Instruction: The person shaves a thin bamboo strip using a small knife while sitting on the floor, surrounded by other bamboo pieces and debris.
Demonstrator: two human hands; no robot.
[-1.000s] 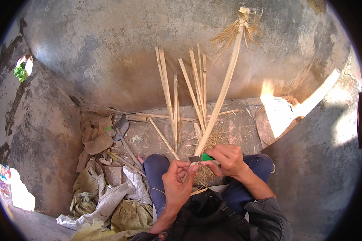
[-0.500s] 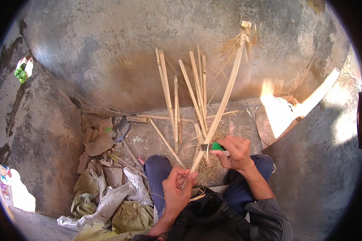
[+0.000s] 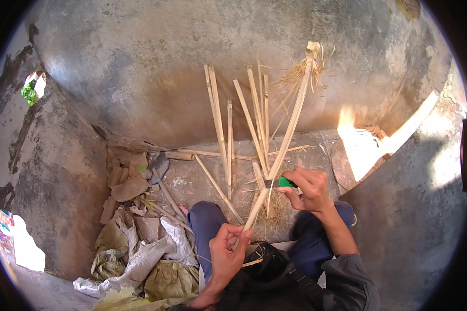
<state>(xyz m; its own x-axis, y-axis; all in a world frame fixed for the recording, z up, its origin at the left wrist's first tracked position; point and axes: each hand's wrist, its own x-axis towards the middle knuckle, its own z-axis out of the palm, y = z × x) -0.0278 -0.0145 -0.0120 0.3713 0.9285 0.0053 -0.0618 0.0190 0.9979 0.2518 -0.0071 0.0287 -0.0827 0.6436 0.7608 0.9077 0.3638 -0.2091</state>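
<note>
A long, pale bamboo strip (image 3: 291, 129) slants from between my knees toward the far wall, and thin curled shavings (image 3: 301, 72) hang around its far end. Near its close end, my left hand (image 3: 228, 254) pinches the strip between thumb and fingers. My right hand (image 3: 312, 192) is closed around the green handle of a knife (image 3: 286, 182). The knife's dark blade lies across the strip, and a thin sliver curls down beside it. Part of the handle is hidden by my fingers.
Several bamboo strips (image 3: 216, 111) lean against the concrete wall (image 3: 155, 72) ahead. Fine shavings (image 3: 267, 225) litter the floor between my knees. On the left lie crumpled sacks (image 3: 140, 264), broken pieces (image 3: 127, 186) and sticks. Concrete walls stand close on both sides.
The bamboo strip's far end has come down and a little left. My right hand and the knife have shifted slightly up and right; my left hand still grips the strip.
</note>
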